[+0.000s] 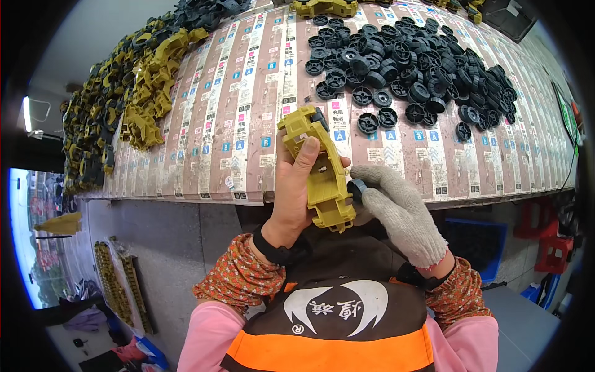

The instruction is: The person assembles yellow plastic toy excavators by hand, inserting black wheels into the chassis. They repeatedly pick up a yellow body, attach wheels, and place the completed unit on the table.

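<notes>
My bare left hand [294, 186] is closed around a yellow plastic toy car body [328, 185], its thumb lying across the upper part. The body is held in front of me, just over the table's near edge. A black wheel [318, 118] shows at its upper right side. My right hand [396, 208], in a pale knitted glove, pinches another black toy wheel [356, 189] between thumb and fingers. That wheel is against the right side of the body, near its lower end. Whether it sits on an axle is hidden by the fingers.
A pile of loose black wheels [409, 62] covers the table's right part. Yellow bodies [152, 87] are heaped along the left, beside several yellow-and-black cars [93, 130]. Another yellow body [325, 7] lies at the far edge. Red stools [551, 251] and a blue crate [496, 248] stand below, right.
</notes>
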`<state>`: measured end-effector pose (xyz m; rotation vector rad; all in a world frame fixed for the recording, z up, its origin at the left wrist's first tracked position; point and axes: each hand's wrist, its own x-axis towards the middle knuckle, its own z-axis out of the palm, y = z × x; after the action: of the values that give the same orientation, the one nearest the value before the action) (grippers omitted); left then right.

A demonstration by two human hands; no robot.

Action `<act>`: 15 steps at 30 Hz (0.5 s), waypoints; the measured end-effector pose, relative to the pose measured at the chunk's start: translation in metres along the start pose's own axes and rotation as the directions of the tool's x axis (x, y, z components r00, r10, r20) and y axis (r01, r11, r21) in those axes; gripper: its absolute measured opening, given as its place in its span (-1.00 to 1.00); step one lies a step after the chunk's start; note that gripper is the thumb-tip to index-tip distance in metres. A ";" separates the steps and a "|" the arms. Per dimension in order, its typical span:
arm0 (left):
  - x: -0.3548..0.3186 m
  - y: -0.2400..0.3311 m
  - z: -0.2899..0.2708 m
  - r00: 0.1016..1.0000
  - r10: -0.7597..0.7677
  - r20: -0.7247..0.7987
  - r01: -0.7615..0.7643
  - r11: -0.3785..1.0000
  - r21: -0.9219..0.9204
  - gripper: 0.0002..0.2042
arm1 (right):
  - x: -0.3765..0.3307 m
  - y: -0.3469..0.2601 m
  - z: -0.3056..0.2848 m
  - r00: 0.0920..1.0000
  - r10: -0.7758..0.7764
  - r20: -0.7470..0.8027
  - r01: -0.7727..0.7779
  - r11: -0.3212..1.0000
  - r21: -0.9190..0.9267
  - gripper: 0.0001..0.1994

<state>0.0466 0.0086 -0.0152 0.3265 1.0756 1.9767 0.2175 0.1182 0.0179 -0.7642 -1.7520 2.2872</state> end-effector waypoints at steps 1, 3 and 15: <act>0.000 0.000 0.002 1.000 0.012 -0.003 -0.012 1.000 0.007 -0.58 | 0.002 0.007 -0.001 1.000 -0.016 0.005 0.016 1.000 0.003 -0.61; -0.001 0.000 0.006 0.999 0.035 -0.008 -0.035 0.999 0.020 -0.58 | 0.001 0.010 -0.001 1.000 -0.024 -0.002 0.024 1.000 0.017 -0.62; -0.005 -0.008 0.013 0.953 0.298 0.058 -0.303 0.948 0.103 -0.35 | -0.023 0.019 0.018 0.964 -0.253 -0.082 0.210 0.915 -0.344 -0.64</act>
<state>0.0612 0.0143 -0.0129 0.6215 1.1663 2.1687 0.2318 0.0869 0.0107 -0.6892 -2.0718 1.7762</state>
